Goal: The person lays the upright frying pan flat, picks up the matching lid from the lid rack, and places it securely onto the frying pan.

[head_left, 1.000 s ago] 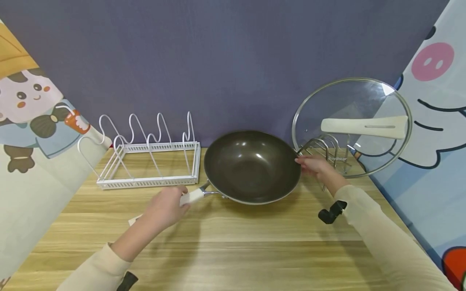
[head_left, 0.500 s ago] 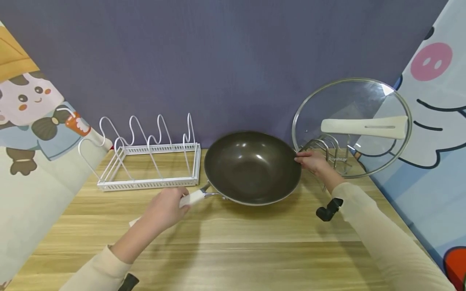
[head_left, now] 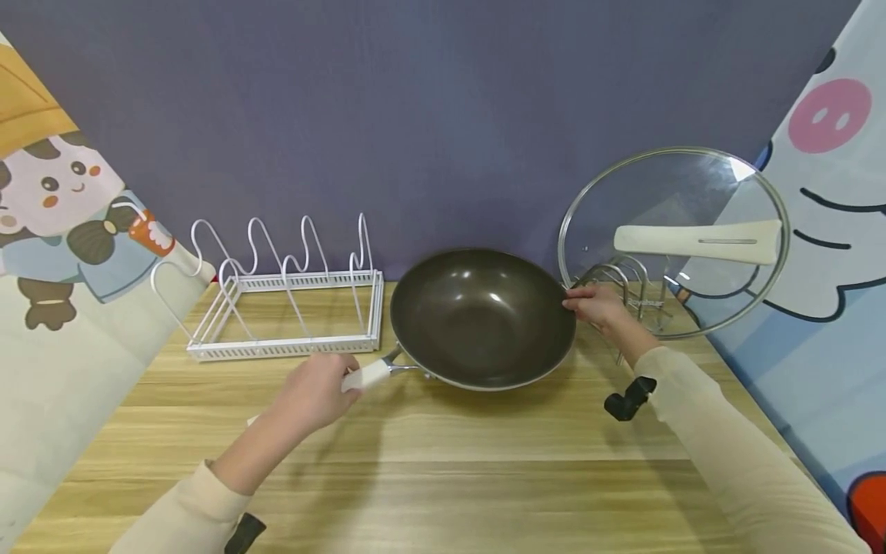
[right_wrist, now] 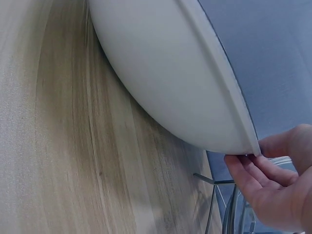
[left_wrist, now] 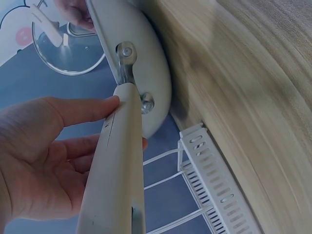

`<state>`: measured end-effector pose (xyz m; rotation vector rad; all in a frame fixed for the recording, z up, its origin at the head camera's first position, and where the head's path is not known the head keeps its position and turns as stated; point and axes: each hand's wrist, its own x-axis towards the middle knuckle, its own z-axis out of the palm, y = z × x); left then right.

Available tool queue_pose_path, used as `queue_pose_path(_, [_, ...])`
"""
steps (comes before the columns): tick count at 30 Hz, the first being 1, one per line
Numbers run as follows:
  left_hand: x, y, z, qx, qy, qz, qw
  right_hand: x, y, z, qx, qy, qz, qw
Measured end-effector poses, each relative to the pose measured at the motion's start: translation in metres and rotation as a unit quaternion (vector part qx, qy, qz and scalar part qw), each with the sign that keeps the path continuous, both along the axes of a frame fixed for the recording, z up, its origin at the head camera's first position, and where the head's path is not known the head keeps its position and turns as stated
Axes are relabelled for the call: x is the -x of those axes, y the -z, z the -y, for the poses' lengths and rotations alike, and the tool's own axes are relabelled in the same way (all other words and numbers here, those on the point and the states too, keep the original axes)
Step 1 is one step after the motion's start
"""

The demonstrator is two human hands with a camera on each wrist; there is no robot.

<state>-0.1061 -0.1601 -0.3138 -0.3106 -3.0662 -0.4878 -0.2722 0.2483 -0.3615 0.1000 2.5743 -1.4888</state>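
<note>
A wok [head_left: 483, 319] with a dark inside and a cream outside stands at the middle of the table, near the back wall. Its cream handle [head_left: 367, 375] points toward the front left. My left hand [head_left: 314, 388] grips this handle; the left wrist view has the thumb along its top and the fingers around the far side. At the opposite side, my right hand [head_left: 602, 304] pinches the wok's rim, thumb inside and fingertips against the pale underside [right_wrist: 170, 78].
To the left stands a white wire pan rack [head_left: 287, 350] with looped dividers. A large glass lid [head_left: 734, 300] with a cream handle [head_left: 699, 240] stands upright in a metal wire holder [head_left: 640, 285] behind my right hand. A dark wall [head_left: 443, 115] closes off the back.
</note>
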Motion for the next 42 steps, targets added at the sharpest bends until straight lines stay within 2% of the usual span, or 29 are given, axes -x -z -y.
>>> queue_pose_path(12, [0.0029,0.0015,0.0000,0.000,0.006,0.008,0.9999,-0.0027,0.0010,-0.0032,0.006,0.024,0.004,0.9997])
queue_pose_path(23, [0.0051,0.0015,0.0049,-0.001,0.015,-0.001,0.9999,-0.0027,0.0001,-0.0019,0.027,0.011,0.010,0.9995])
queue_pose_path(27, [0.0060,0.0015,0.0061,-0.003,0.016,-0.001,0.9999,-0.0033,0.0018,-0.0023,0.016,0.007,0.010,0.9998])
queue_pose_path(32, [0.0062,0.0013,0.0070,0.001,0.012,0.006,0.9999,-0.0051,0.0035,-0.0020,0.004,0.000,0.007,1.0000])
queue_pose_path(42, [0.0073,0.0022,0.0085,0.005,-0.004,0.014,0.9999,-0.0070,0.0037,-0.0047,0.037,-0.001,0.026,0.9990])
